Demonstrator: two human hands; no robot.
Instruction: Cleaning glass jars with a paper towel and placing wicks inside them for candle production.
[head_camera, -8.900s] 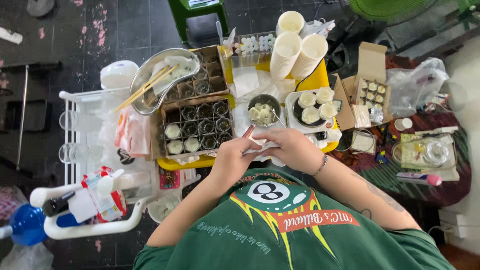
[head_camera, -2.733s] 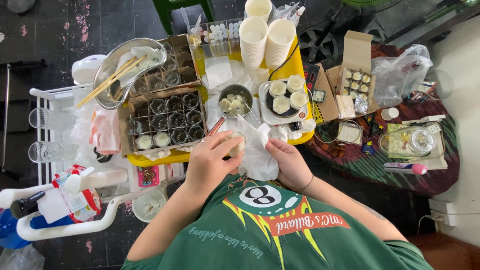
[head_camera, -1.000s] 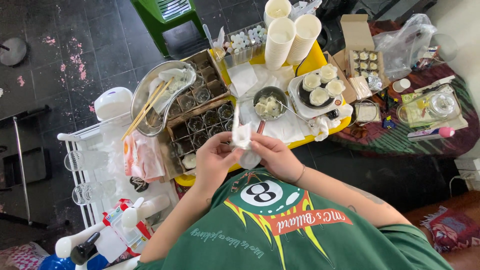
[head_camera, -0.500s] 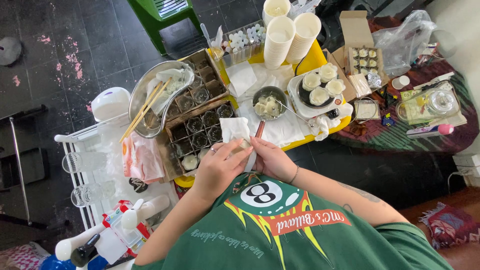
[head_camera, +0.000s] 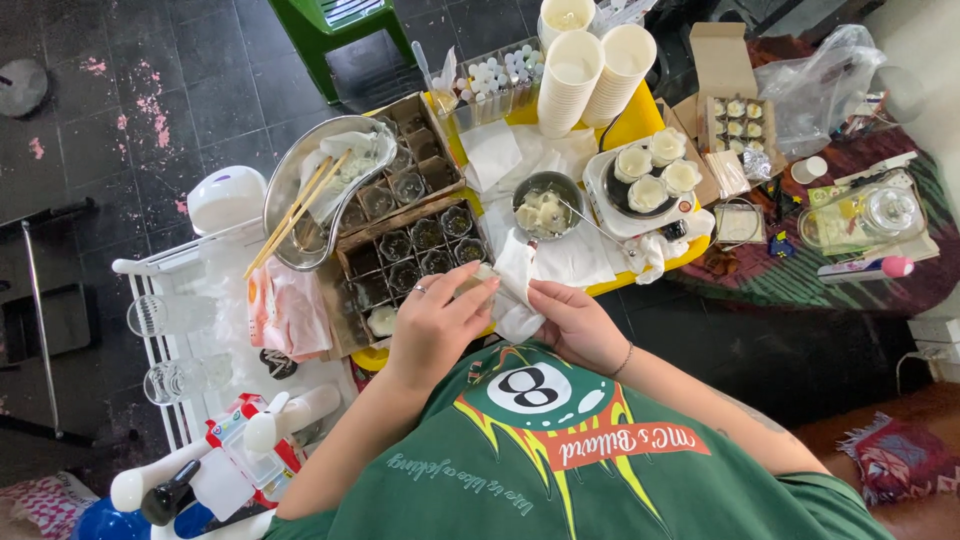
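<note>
Tissue (head_camera: 520, 290): held between both hands, above the tray (head_camera: 640, 120) edge, near the bowl (head_camera: 547, 203). Left hand (head_camera: 437, 325) fingers curl closed over it. Right hand (head_camera: 572, 322) pinches its lower edge.

White tissue (head_camera: 518, 290), yellow table (head_camera: 640, 112)

A small home candle-making workspace — a low yellow table (head_camera: 640, 115) on dark floor tiles (head_camera: 150, 90), crowded with a divided cardboard box of glass jars (head_camera: 400, 250), stacked paper cups (head_camera: 595, 70), a metal bowl of wax pieces (head_camera: 545, 205) — and a hot plate (head_camera: 645, 190).
</note>
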